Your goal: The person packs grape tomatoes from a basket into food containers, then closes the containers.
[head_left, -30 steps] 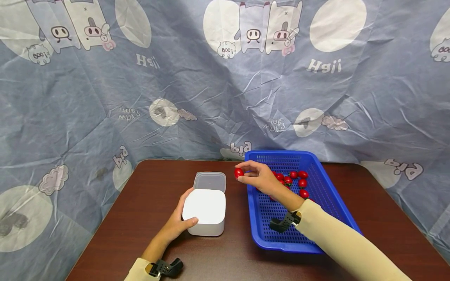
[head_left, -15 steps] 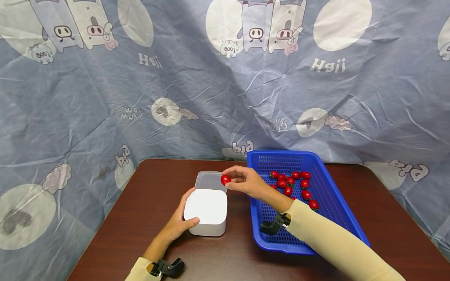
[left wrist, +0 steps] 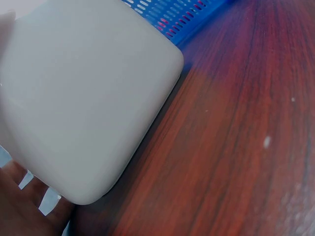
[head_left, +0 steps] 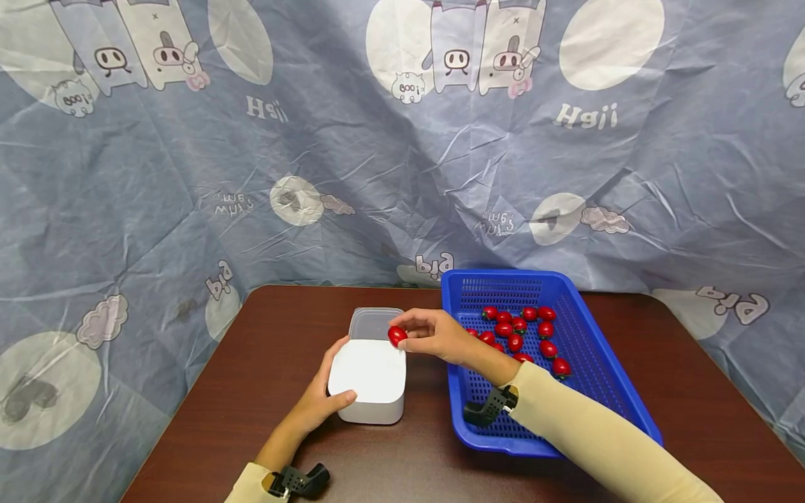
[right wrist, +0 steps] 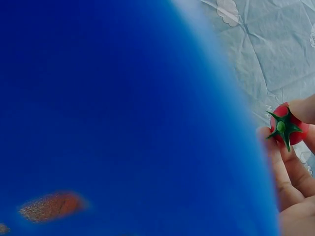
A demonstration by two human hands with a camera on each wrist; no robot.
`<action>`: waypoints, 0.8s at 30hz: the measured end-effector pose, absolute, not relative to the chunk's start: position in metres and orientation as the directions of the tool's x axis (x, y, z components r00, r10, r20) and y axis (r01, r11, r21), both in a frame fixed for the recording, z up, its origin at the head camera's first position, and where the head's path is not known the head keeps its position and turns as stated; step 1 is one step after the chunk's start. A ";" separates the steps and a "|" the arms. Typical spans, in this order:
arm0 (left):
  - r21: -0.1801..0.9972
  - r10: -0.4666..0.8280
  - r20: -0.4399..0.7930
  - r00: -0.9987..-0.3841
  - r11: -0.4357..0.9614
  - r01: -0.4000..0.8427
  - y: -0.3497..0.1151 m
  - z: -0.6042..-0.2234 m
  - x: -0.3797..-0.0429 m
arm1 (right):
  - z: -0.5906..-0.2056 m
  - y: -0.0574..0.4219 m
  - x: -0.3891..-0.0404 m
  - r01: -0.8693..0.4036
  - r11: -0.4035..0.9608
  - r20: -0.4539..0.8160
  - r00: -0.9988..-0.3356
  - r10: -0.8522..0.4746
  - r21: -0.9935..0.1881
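In the head view, my right hand pinches a cherry tomato between thumb and fingers, over the back right corner of a square white box. Its green star-shaped stem end shows in the right wrist view. My left hand grips the box from the left, thumb on the near side and fingers along the far left side. The box's inside is too bright to make out. More cherry tomatoes lie spread in a blue plastic basket on the right.
A clear plastic lid lies on the brown table just behind the box. The basket's raised wall stands close to the box's right, beneath my right forearm. A patterned grey-blue cloth hangs behind the table.
My right hand has carried the cherry tomato left from beside the basket's edge, then slightly down to the box's back right corner. The left hand still holds the box in place.
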State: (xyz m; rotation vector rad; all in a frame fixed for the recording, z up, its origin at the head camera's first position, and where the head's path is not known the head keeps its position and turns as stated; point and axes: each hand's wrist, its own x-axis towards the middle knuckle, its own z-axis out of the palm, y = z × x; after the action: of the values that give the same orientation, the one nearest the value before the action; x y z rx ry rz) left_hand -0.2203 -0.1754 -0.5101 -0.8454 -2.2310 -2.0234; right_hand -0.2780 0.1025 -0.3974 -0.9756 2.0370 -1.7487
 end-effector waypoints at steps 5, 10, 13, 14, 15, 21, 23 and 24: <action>0.920 0.381 0.360 -0.852 0.006 0.391 -0.175 -0.511 -0.220 | -0.400 0.103 -0.277 -0.332 0.032 0.224 -0.703 -0.675 -0.943; 0.923 0.378 0.355 -0.855 0.004 0.385 -0.174 -0.509 -0.220 | -0.402 0.103 -0.278 -0.368 0.026 0.245 -0.669 -0.702 -0.929; 0.925 0.374 0.350 -0.859 0.008 0.380 -0.174 -0.509 -0.219 | -0.403 0.103 -0.278 -0.392 0.030 0.255 -0.652 -0.714 -0.919; 0.925 0.372 0.349 -0.860 0.012 0.380 -0.174 -0.509 -0.220 | -0.403 0.103 -0.278 -0.396 0.031 0.255 -0.648 -0.717 -0.918; 0.925 0.372 0.348 -0.860 0.014 0.380 -0.174 -0.509 -0.220 | -0.403 0.102 -0.278 -0.400 0.034 0.255 -0.646 -0.720 -0.916; 0.923 0.371 0.345 -0.862 0.031 0.383 -0.174 -0.506 -0.220 | -0.403 0.099 -0.277 -0.424 0.069 0.245 -0.641 -0.728 -0.903; 0.925 0.373 0.345 -0.861 0.023 0.380 -0.174 -0.506 -0.219 | -0.404 0.099 -0.277 -0.435 0.076 0.247 -0.637 -0.731 -0.897; 0.927 0.372 0.341 -0.863 0.020 0.375 -0.173 -0.506 -0.219 | -0.404 0.099 -0.277 -0.442 0.081 0.248 -0.634 -0.732 -0.893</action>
State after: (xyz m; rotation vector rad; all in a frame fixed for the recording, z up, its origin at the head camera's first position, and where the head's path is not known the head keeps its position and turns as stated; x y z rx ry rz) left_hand -0.2192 -0.1734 -0.5061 -0.8214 -2.2418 -2.0392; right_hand -0.2770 0.0992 -0.4043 -1.1779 2.0963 -1.5739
